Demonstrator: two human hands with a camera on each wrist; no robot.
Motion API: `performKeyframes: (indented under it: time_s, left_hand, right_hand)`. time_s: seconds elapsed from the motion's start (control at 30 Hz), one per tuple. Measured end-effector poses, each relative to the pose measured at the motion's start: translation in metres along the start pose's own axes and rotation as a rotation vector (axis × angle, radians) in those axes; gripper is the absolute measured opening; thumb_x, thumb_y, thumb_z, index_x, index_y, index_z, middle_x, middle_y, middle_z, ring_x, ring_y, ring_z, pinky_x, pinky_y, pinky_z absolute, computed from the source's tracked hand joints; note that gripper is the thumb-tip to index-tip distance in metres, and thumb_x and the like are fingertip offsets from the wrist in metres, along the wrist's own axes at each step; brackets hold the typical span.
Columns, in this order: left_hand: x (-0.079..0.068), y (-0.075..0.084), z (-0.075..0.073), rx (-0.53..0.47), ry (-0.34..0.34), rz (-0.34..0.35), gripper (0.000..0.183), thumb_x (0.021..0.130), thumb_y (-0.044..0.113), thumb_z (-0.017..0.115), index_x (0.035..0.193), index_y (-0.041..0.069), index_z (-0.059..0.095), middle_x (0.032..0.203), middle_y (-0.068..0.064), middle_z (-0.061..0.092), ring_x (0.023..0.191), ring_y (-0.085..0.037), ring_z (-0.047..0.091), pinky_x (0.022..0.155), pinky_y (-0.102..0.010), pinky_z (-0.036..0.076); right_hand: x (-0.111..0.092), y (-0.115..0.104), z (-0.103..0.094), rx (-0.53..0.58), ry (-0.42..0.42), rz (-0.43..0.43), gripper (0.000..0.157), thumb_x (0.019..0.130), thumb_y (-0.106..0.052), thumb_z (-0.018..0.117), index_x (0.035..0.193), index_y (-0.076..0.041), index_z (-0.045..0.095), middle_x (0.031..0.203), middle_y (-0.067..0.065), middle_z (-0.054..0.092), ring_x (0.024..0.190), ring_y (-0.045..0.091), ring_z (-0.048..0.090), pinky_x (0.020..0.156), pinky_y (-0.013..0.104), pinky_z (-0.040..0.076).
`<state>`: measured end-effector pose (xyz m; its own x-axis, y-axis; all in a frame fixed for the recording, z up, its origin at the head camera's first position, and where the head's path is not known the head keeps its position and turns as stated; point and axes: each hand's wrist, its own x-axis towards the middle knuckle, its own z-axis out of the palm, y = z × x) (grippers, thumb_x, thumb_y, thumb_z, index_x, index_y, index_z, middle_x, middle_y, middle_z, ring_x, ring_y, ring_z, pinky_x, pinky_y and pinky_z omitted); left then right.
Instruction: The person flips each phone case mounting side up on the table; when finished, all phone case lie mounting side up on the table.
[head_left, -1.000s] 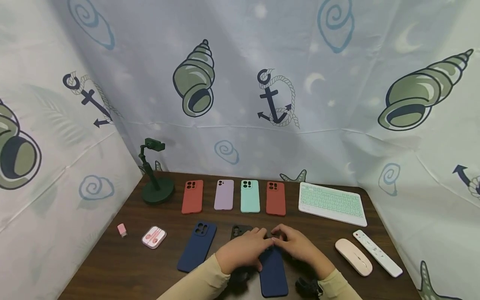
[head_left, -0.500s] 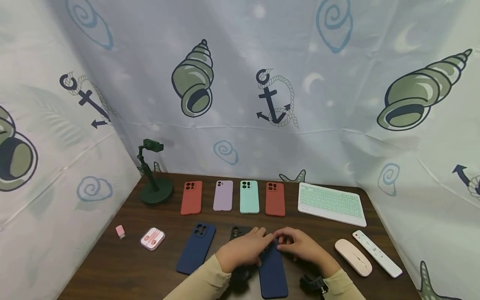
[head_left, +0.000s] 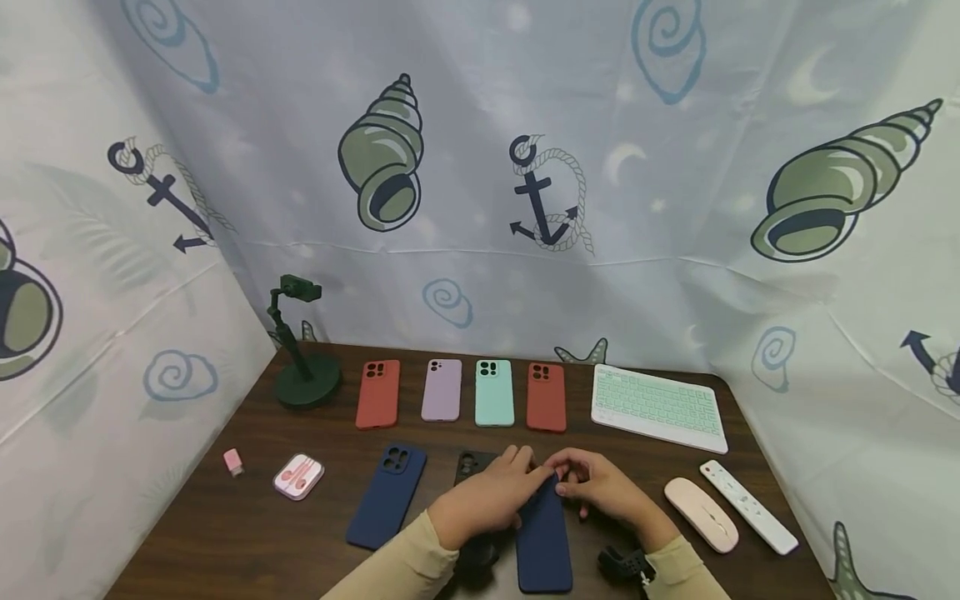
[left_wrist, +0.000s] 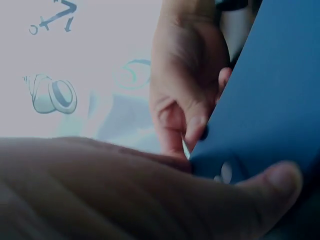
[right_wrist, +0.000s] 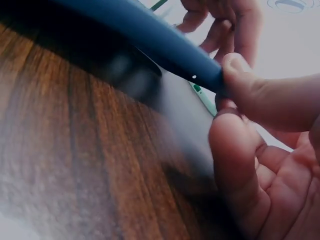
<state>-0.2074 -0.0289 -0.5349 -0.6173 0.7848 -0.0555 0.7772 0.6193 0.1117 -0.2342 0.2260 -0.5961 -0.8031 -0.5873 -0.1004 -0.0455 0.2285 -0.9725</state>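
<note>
A dark blue phone case lies lengthwise before me, its upper end between both hands. My left hand grips that end from the left, the thumb across the back beside the camera holes in the left wrist view. At the upper right corner my right hand pinches the edge between thumb and fingers. The right wrist view shows the case's blue edge raised over the wood, with a dark glossy surface beneath it. A black phone case is partly hidden behind my left hand.
Another dark blue case lies to the left. Along the back are red, lilac, mint and red cases, and a keyboard. A mouse and remote lie right; a green stand, boxed earphones left.
My right hand has shifted from the top edge beside my left fingers to the upper right corner, where it now pinches. The left hand stays put. The head view has turned slightly.
</note>
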Motion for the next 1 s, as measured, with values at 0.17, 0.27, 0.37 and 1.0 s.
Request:
performKeyframes:
  time_s: [0.17, 0.27, 0.37, 1.0]
  left_hand:
    - [0.003, 0.005, 0.000, -0.104, -0.034, -0.056, 0.082, 0.089, 0.030, 0.079, 0.158, 0.018, 0.036, 0.113, 0.001, 0.044, 0.093, -0.009, 0.044, 0.077, -0.023, 0.045]
    - [0.005, 0.006, 0.002, -0.265, -0.062, -0.115, 0.083, 0.092, 0.046, 0.073, 0.160, 0.022, 0.031, 0.114, 0.001, 0.044, 0.091, -0.006, 0.050, 0.075, -0.022, 0.047]
    - [0.008, 0.008, 0.004, -0.375, -0.039, -0.160, 0.083, 0.092, 0.057, 0.067, 0.161, 0.029, 0.028, 0.114, 0.001, 0.045, 0.091, -0.006, 0.051, 0.074, -0.024, 0.047]
    - [0.008, 0.028, -0.001, -0.809, 0.032, -0.349, 0.081, 0.090, 0.042, 0.073, 0.158, 0.033, 0.030, 0.115, -0.006, 0.039, 0.089, -0.017, 0.053, 0.068, -0.031, 0.048]
  right_hand:
    - [0.001, -0.001, 0.001, 0.059, 0.048, 0.009, 0.042, 0.095, -0.023, 0.072, 0.133, -0.009, 0.061, 0.110, 0.017, 0.059, 0.070, 0.012, 0.056, 0.050, 0.039, 0.055]
    - [0.000, -0.001, 0.001, 0.073, 0.078, 0.010, 0.042, 0.094, -0.022, 0.073, 0.132, -0.008, 0.061, 0.107, 0.013, 0.061, 0.067, 0.012, 0.055, 0.049, 0.037, 0.054]
    - [0.000, 0.001, 0.001, 0.077, 0.109, -0.008, 0.040, 0.096, -0.022, 0.071, 0.132, -0.008, 0.061, 0.104, 0.012, 0.062, 0.067, 0.013, 0.056, 0.048, 0.038, 0.054]
    - [0.000, 0.002, 0.005, -0.009, 0.118, -0.008, 0.032, 0.106, -0.034, 0.053, 0.133, -0.018, 0.057, 0.106, 0.015, 0.060, 0.082, 0.026, 0.064, 0.052, 0.045, 0.056]
